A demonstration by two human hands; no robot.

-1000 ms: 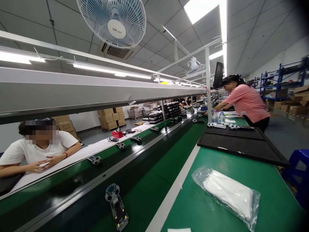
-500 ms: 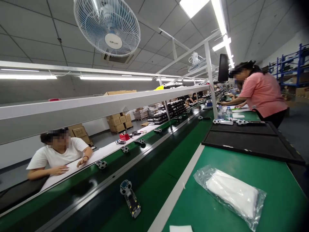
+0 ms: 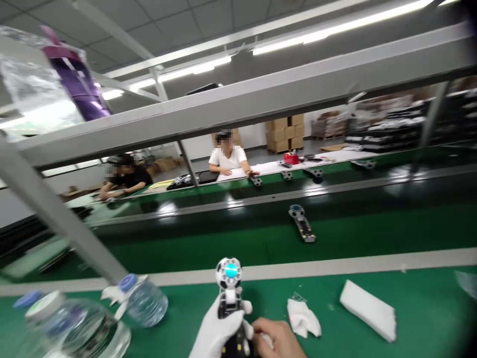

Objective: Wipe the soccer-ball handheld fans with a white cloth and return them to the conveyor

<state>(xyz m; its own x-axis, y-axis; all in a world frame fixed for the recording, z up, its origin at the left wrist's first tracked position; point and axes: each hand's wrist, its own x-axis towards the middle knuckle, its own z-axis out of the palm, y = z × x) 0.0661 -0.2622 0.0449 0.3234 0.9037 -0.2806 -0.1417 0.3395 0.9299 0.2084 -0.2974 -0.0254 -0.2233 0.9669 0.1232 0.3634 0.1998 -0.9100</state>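
You're gripping the black handheld fan with a football-patterned head (image 3: 230,288) in your closed white-gloved left hand (image 3: 218,333) at the bench's near edge; your bare right hand (image 3: 278,340) is pinching its base, likely inspecting it, so next you'd be needing a steady turn.

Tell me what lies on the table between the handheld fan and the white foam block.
In the head view, a crumpled white cloth lies between the handheld fan, gripped by both hands, and the white foam block; otherwise bare green table.

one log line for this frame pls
left hand: gloved, grips handheld fan upright | right hand: bare, at fan base | nearby: crumpled cloth, water bottle
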